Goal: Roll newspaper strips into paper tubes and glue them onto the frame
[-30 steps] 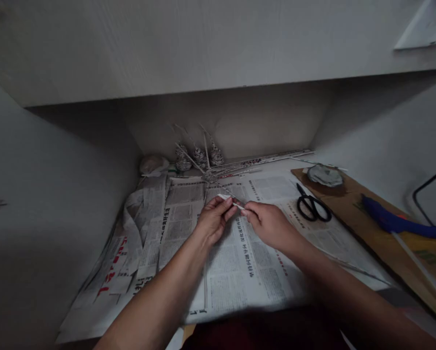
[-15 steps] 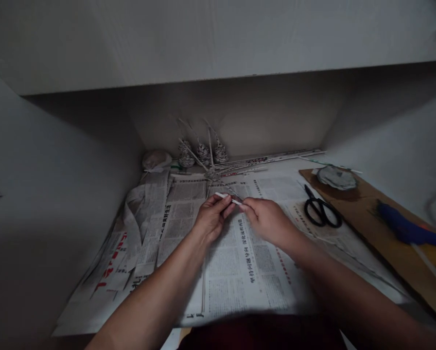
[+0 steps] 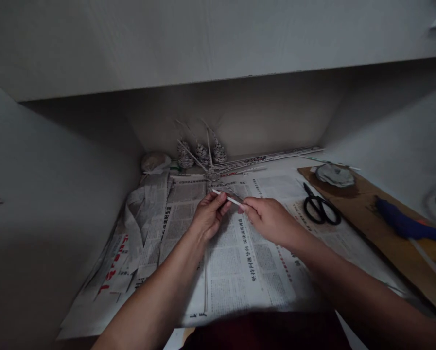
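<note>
A thin white rolled-paper stick (image 3: 234, 200) stretches between my two hands above the spread newspaper (image 3: 228, 262). My left hand (image 3: 207, 218) pinches it between thumb and fingers, and one end pokes out past the thumb. Closed on its other end, my right hand (image 3: 269, 218) hides that tip in its fingers. Just beyond the hands, several paper sticks cross at a small hub (image 3: 212, 174) and fan outward. Black-handled scissors (image 3: 322, 210) lie to the right of my right hand.
Three woven paper cones (image 3: 202, 154) stand at the back wall beside a wrapped bundle (image 3: 155, 162). Newspaper strips (image 3: 139, 218) pile up on the left. Cardboard (image 3: 361, 214) at right bears a grey lump (image 3: 335, 175) and a blue glue gun (image 3: 403, 221). A pale panel (image 3: 218, 43) overhangs.
More of the white stick now shows past my left thumb, its end reaching further up and left. Both hands stay in nearly the same place. The view has shifted slightly.
</note>
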Motion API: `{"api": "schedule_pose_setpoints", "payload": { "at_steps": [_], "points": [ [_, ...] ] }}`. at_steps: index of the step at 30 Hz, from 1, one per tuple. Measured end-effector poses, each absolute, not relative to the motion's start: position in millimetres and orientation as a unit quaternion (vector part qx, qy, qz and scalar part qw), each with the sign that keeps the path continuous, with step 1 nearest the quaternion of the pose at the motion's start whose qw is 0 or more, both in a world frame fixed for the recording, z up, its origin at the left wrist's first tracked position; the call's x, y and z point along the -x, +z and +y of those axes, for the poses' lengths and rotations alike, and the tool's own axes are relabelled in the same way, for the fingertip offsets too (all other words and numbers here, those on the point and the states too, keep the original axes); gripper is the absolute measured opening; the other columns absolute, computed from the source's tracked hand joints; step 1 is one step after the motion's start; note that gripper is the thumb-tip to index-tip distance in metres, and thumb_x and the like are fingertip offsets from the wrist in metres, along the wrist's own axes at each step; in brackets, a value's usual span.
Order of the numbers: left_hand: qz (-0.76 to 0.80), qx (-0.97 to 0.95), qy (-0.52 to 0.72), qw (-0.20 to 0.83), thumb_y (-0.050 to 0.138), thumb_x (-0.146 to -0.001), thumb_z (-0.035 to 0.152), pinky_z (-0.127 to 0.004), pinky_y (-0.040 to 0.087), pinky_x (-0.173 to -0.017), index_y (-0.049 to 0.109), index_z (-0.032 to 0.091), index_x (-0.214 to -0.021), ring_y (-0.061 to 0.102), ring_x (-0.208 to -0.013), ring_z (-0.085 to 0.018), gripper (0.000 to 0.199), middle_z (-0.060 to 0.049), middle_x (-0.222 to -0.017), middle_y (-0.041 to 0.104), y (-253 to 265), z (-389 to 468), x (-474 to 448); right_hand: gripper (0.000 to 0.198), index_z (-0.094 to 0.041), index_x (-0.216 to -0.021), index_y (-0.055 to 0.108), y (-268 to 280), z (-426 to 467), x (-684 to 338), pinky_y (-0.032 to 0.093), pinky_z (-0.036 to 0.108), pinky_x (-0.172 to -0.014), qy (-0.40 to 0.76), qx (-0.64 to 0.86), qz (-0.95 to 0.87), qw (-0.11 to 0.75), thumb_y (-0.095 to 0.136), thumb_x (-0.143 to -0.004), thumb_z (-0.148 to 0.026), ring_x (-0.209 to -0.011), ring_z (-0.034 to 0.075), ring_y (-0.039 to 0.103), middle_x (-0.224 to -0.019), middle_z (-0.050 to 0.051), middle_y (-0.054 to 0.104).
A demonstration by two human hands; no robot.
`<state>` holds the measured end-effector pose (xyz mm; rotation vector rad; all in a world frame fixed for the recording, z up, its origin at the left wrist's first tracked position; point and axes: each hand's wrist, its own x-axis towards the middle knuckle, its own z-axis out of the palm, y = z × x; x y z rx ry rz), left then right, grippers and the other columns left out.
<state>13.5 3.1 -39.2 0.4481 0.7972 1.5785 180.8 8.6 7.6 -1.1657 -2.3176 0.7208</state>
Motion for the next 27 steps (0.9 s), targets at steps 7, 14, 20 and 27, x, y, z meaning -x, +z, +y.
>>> {"api": "schedule_pose_setpoints", "payload": {
  "at_steps": [7, 14, 20, 27],
  "points": [
    [0.325, -0.208, 0.661, 0.644, 0.072, -0.071, 0.015, -0.010, 0.051, -0.056, 0.065, 0.012, -0.075, 0.065, -0.066, -0.008, 0.008, -0.002, -0.071, 0.066, -33, 1, -11, 0.039, -0.017, -0.091, 0.057, 2, 13, -181, 0.030, 0.022, -0.037, 0.696, 0.337, -0.618, 0.142, 0.039, -0.089, -0.051, -0.037, 0.008, 0.038, -0.053, -0.005, 0.044],
    [0.300, -0.201, 0.665, 0.654, 0.071, -0.071, 0.013, -0.011, 0.054, -0.056, 0.064, 0.012, -0.074, 0.067, -0.067, -0.010, 0.008, -0.002, -0.073, 0.067, -34, 0, -10, 0.031, -0.016, -0.081, 0.057, -1, -4, -186, 0.034, 0.020, -0.041, 0.570, 0.385, -0.684, 0.242, 0.051, -0.085, -0.047, -0.042, 0.006, 0.043, -0.054, -0.004, 0.047],
    [0.295, -0.211, 0.648, 0.670, 0.070, -0.071, 0.011, -0.010, 0.053, -0.053, 0.063, 0.010, -0.073, 0.066, -0.066, -0.010, 0.007, -0.002, -0.071, 0.066, -30, -6, -11, 0.034, -0.018, -0.080, 0.048, -9, -12, -192, 0.024, 0.019, -0.034, 0.791, 0.302, -0.502, 0.178, 0.048, -0.086, -0.051, -0.034, 0.005, 0.029, -0.048, -0.009, 0.031],
    [0.309, -0.194, 0.660, 0.657, 0.065, -0.075, 0.007, -0.011, 0.053, -0.053, 0.063, 0.010, -0.070, 0.066, -0.064, -0.010, 0.006, -0.003, -0.069, 0.065, -27, -4, -11, 0.035, -0.016, -0.078, 0.051, -8, -23, -198, 0.033, 0.020, -0.038, 0.667, 0.344, -0.624, 0.218, 0.045, -0.089, -0.049, -0.038, 0.007, 0.039, -0.047, -0.006, 0.043]
  ]
}}
